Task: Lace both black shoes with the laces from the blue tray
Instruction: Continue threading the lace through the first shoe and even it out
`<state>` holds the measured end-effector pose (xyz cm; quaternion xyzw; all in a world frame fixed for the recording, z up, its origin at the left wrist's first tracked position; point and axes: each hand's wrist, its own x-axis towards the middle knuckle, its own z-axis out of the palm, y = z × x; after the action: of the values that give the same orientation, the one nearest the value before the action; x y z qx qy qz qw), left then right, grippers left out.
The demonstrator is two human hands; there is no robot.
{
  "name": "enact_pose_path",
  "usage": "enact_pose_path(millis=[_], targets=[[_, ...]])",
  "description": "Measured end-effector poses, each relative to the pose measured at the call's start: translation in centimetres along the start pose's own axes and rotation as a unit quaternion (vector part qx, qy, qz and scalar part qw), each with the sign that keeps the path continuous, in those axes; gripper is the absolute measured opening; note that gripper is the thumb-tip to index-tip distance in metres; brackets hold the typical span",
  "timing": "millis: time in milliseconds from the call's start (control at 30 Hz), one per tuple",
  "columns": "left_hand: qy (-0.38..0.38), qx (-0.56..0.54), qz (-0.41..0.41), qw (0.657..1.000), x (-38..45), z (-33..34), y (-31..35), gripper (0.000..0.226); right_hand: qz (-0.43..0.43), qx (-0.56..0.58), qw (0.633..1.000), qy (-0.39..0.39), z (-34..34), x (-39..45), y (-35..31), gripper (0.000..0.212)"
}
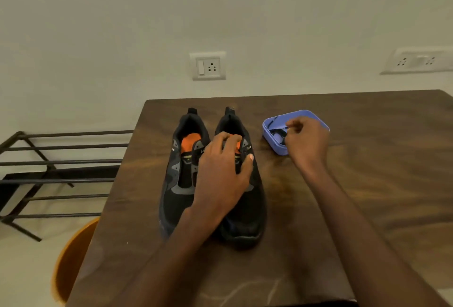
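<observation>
Black cord laces (pixel 278 134) lie coiled in the blue plastic tray (pixel 269 123), directly under the right hand (pixel 306 139), fingertips pinching a strand; left hand (pixel 224 172), fingers spread, steadies the right-side black mesh shoe (pixel 247 208) just left of the tray.

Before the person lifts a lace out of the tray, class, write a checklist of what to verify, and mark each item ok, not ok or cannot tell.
1. Left hand steadies the right-side shoe: ok, it rests on the tongue area.
2. Right hand is at the blue tray: ok.
3. Black laces are in the tray: ok.
4. Right hand's fingers actually pinch a lace: cannot tell.
5. Left-side shoe is unlaced and reachable: ok.
6. Two separate laces are present: cannot tell.
</observation>
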<state>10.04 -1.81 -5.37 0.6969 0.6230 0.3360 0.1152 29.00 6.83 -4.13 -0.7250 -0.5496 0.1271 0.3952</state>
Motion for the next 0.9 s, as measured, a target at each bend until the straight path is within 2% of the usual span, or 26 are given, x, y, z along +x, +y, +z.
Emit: enact_pose_path(millis=[100,200,300,400,533,633,800,900], targets=[[-0.017,0.028,-0.003,0.999,-0.3,1.1,-1.0,0.062,-0.019,-0.112,0.991,-0.067,0.9,5.4,1.8,0.024],[-0.03,0.06,0.014,0.998,-0.4,1.3,-1.7,0.067,-0.047,-0.222,0.961,-0.158,2.4,8.1,2.0,0.018],[-0.039,0.077,0.016,0.996,0.2,1.0,-2.4,0.07,-0.055,-0.287,0.93,-0.223,3.7,9.0,1.2,0.014],[-0.048,0.084,0.009,0.995,0.4,0.9,-2.7,0.071,-0.058,-0.322,0.911,-0.25,4.6,9.3,0.7,0.008],[-0.046,0.075,0.016,0.996,0.4,0.9,-3.0,0.074,-0.091,-0.336,0.909,-0.232,4.6,9.7,0.5,0.009],[-0.048,0.063,0.01,0.997,0.5,0.6,-3.2,0.079,-0.095,-0.297,0.931,-0.193,3.5,9.9,0.6,0.009],[-0.046,0.051,0.01,0.998,0.3,0.3,-3.1,0.083,-0.088,-0.152,0.979,-0.101,1.0,9.2,-0.1,0.01],[-0.051,0.045,0.009,0.998,0.4,0.2,-2.9,0.085,-0.053,-0.044,0.995,-0.066,-0.1,8.8,-0.6,0.005]])
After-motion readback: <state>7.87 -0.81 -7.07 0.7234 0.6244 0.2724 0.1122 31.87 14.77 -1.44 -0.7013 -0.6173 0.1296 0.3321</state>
